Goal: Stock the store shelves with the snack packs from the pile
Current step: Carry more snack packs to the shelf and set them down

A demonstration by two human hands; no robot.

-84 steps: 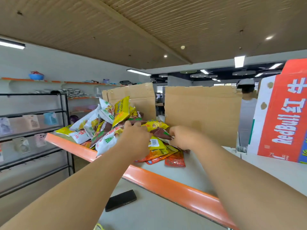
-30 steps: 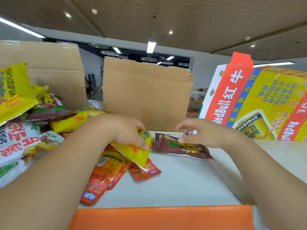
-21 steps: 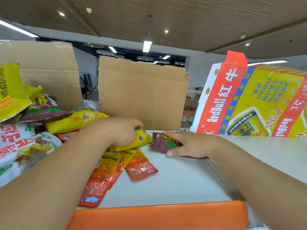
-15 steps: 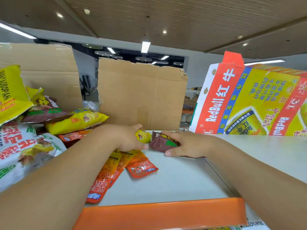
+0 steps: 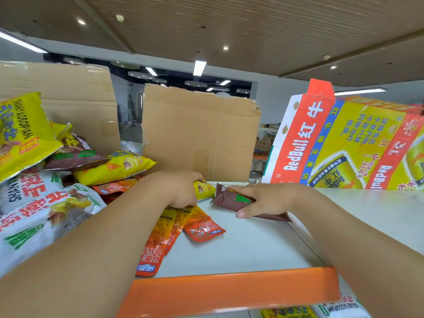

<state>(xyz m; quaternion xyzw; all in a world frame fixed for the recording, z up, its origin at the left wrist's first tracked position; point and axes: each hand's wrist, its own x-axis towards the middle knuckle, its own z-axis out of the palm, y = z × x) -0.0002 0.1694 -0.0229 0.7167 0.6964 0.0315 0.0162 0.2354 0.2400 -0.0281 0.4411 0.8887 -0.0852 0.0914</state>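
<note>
A pile of snack packs (image 5: pixel 41 187) in yellow, white and brown fills the left of the white shelf (image 5: pixel 241 246) with its orange front edge (image 5: pixel 229 292). My left hand (image 5: pixel 181 191) grips a small yellow pack (image 5: pixel 205 189) near the back of the shelf. Just to its right, my right hand (image 5: pixel 266 199) holds a brown pack (image 5: pixel 229 200), fingers over its top and thumb at its front edge; the pack lies on the shelf. Several orange packs (image 5: pixel 202 228) lie flat under my left forearm.
Two brown cardboard sheets (image 5: pixel 199 134) stand along the back of the shelf. A red and yellow RedBull carton (image 5: pixel 344 145) stands at the right rear. More packs (image 5: pixel 332 309) show below the orange edge.
The view closed in on the shelf. My left hand carried the yellow pack back and right. My right hand came down onto the brown pack and took hold of it.
</note>
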